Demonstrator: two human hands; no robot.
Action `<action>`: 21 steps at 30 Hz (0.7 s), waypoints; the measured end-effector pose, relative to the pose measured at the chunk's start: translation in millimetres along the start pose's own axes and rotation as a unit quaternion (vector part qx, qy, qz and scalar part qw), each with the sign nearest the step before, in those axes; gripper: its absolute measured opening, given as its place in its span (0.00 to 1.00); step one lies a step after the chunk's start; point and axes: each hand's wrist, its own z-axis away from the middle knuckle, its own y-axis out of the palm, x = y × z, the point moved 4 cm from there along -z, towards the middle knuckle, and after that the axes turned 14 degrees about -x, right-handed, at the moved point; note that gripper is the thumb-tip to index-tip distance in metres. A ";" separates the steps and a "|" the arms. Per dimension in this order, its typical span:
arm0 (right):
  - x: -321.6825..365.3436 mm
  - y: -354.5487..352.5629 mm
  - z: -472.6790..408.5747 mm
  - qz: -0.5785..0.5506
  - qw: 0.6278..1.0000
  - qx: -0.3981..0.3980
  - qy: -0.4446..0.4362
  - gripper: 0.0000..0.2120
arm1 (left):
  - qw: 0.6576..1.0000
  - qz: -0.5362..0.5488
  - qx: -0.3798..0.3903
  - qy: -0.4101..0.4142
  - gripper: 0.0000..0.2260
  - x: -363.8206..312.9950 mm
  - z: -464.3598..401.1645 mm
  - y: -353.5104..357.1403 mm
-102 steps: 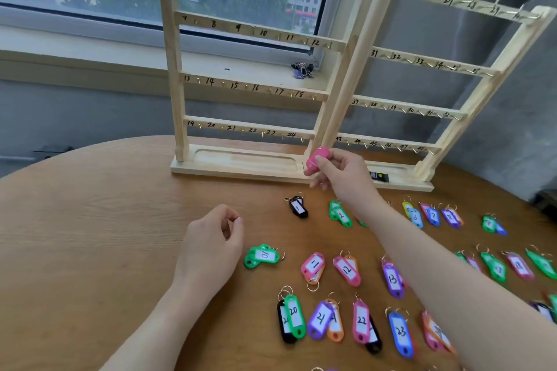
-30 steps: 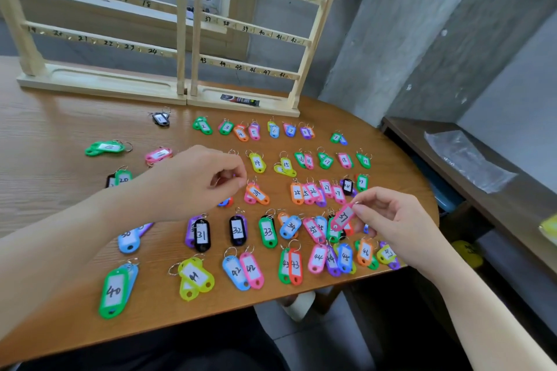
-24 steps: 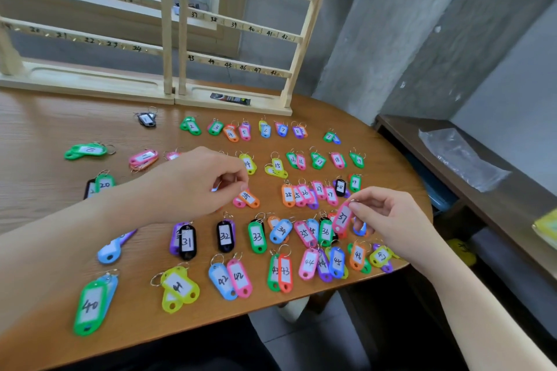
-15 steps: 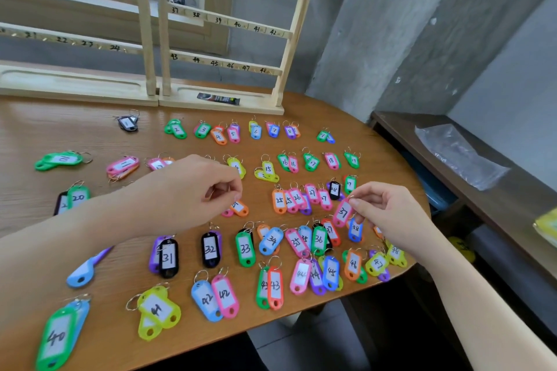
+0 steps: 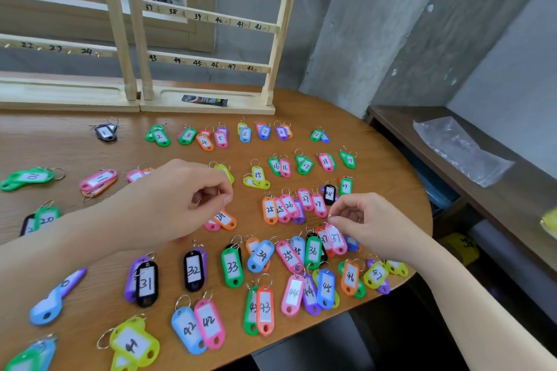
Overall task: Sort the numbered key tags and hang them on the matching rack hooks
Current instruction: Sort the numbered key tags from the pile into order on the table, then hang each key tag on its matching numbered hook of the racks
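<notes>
Concrete walls and a window sill stood behind the round wooden table [image 5: 90, 135], whose far edge carried the wooden rack [image 5: 208, 24] with its numbered rails, none of the visible hooks yet bearing a tag. At the right-hand edge, the right hand [image 5: 370, 226] pinched the ring of the pink tag marked 37 [image 5: 337, 238] between thumb and fingertips; the tag lay on, or just off, the surface, overlapping an orange-red tag marked 37 [image 5: 324, 240] and just beside the green 36 tag [image 5: 313, 251]. The left hand [image 5: 184, 199] hung over the middle of the table with thumb and forefinger pressed together, but whether it held anything I could not tell. Beneath it lay the orange 24 tag [image 5: 224, 219].

The risk, I judged, came from crowding. Rings and tags in that row overlapped, so lifting the pink one could snag a neighbour's ring and drag it out of order or over the near-right edge, where the yellow 47 tag [image 5: 376, 275] already sat close to the drop. The smeared handwriting could also be misread, sending the tag to the wrong hook on the rail that started at 37.
</notes>
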 end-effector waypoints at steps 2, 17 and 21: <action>0.2 1.4 -0.3 0.006 1.000 0.000 -0.005 0.03 | 1.000 -0.003 -0.025 0.003 0.07 1.2 -0.3 -4.1; 79.4 17.3 -31.0 -0.082 0.995 -0.036 -0.044 0.07 | 0.970 -0.027 -0.187 -0.151 0.05 63.8 63.8 -98.6; 151.3 61.8 -59.7 -0.090 0.991 0.000 -0.099 0.08 | 0.920 -0.014 -0.291 -0.262 0.05 116.0 99.2 -145.0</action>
